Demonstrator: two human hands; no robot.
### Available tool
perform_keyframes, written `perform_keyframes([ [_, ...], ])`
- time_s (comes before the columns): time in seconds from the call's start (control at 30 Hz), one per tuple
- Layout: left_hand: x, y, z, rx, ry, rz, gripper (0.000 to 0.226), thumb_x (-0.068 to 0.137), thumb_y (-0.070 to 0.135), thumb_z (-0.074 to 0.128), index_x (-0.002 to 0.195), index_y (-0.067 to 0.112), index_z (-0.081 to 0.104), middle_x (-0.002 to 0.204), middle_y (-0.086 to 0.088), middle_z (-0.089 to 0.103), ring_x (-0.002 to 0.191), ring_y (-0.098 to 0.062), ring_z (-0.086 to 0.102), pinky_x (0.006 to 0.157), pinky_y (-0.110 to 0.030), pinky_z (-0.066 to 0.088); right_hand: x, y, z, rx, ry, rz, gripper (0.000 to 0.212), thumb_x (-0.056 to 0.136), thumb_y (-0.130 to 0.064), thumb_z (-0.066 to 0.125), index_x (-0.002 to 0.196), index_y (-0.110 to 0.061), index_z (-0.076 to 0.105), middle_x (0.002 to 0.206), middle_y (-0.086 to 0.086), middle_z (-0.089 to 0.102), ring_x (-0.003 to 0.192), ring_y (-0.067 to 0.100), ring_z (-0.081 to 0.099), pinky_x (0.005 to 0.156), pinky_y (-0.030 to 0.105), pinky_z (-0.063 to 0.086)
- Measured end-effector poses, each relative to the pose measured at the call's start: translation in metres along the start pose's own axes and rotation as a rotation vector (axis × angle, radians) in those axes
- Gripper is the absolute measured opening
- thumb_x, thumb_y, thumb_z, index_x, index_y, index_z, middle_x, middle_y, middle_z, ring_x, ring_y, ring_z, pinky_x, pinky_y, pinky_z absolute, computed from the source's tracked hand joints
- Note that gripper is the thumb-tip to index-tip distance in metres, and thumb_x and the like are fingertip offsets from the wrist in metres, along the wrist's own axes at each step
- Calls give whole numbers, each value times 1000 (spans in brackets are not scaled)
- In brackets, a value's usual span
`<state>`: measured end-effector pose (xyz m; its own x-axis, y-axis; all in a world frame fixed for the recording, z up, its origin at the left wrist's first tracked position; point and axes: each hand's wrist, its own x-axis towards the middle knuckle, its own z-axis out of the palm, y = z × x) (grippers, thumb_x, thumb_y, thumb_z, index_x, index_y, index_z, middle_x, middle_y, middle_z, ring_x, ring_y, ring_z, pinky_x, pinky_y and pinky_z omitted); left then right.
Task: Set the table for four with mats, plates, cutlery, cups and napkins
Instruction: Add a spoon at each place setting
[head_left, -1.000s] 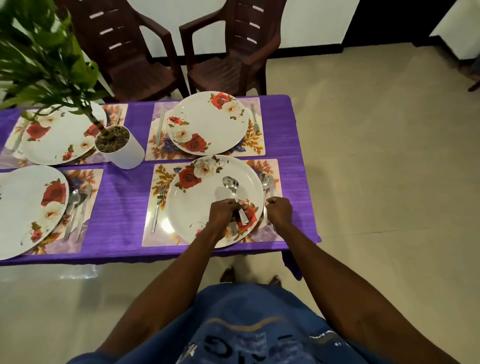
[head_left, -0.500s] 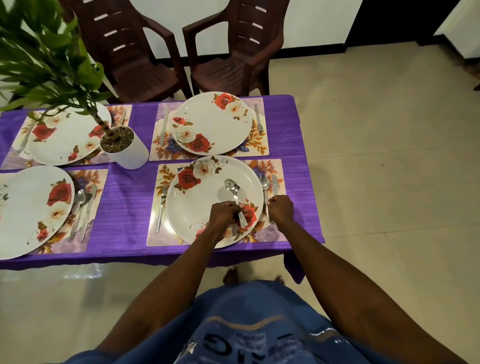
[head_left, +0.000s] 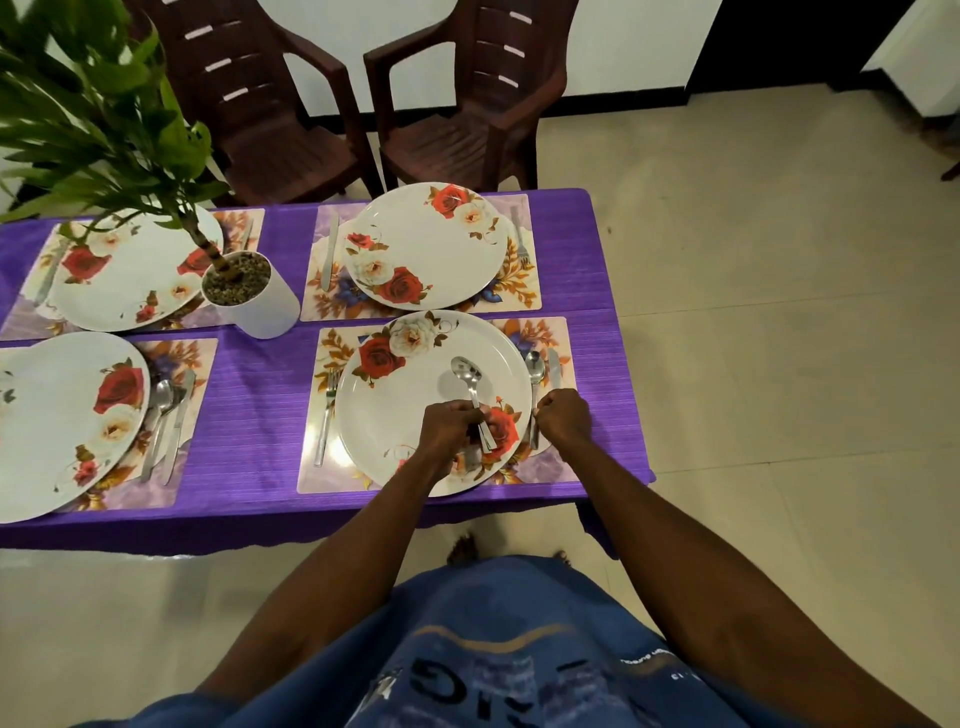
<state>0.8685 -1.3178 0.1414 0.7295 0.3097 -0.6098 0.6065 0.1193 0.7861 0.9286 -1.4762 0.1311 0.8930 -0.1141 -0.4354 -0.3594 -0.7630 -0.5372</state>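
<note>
Several floral mats lie on the purple table, each under a white rose-patterned plate. Over the near right plate, my left hand is closed on a bunch of cutlery, with one spoon sticking up out of it. My right hand pinches the handle of a second spoon that lies on the mat just right of that plate, beside a knife. A fork lies left of the plate.
A potted plant in a white pot stands mid-table. The far right plate has a knife and a fork beside it. Cutlery lies by the near left plate. Two brown chairs stand behind the table. Tiled floor lies to the right.
Both hands stay almost in place. The spoon in my left hand has tilted slightly more upright.
</note>
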Motion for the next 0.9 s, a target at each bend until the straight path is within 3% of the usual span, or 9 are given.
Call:
perform_keyframes([
  [0.2,2,4,3,25,-18,23,10,89,13,70,95,7,73,87,-10,75,82,-27,73,76,-34,60,0,4,1,3,12,-4,13,92,-13,63,96,-3,72,94,11,70,85,23,66,69,26,49],
  [0.3,1,8,7,25,-45,42,7,90,13,68,91,9,73,86,-10,75,81,-26,73,69,-27,59,-1,7,1,11,12,-14,13,92,-13,64,98,-4,72,96,11,70,88,24,66,76,28,52],
  [0.4,0,12,13,11,-75,50,10,92,12,66,96,6,72,85,-6,75,73,-17,74,61,-20,56,1,11,1,65,33,2,13,91,-12,65,97,-4,72,96,11,71,90,24,66,71,26,47],
  [0.5,0,17,27,-54,-101,40,10,92,11,65,95,6,73,87,-10,76,79,-26,74,75,-34,61,4,16,-5,196,88,4,14,89,-4,60,90,-4,74,92,11,72,87,24,66,68,25,45],
  [0.57,0,22,39,-1,-111,72,11,93,15,65,91,9,75,88,-10,76,78,-33,72,70,-36,57,9,21,-12,306,105,13,18,88,-1,57,88,-5,74,90,9,72,84,22,66,67,26,46],
  [0.63,-3,31,58,9,-170,97,15,94,14,63,97,4,74,92,-13,76,78,-31,70,62,-32,52,18,26,-25,409,125,16,18,87,-2,57,89,-7,74,89,8,72,83,23,67,69,32,54],
  [0.73,-5,40,99,-46,-289,119,16,94,7,61,105,-1,70,97,-17,74,83,-27,72,77,-39,57,38,40,-54,519,148,2,15,83,-5,61,84,-11,75,84,7,73,80,24,67,74,37,55],
  [0.9,-1,46,199,-92,-316,131,6,95,1,56,100,4,58,89,-13,75,77,-28,72,69,-36,58,78,86,-133,732,68,19,20,85,-8,60,70,-19,68,65,3,65,57,19,58,54,30,45],
])
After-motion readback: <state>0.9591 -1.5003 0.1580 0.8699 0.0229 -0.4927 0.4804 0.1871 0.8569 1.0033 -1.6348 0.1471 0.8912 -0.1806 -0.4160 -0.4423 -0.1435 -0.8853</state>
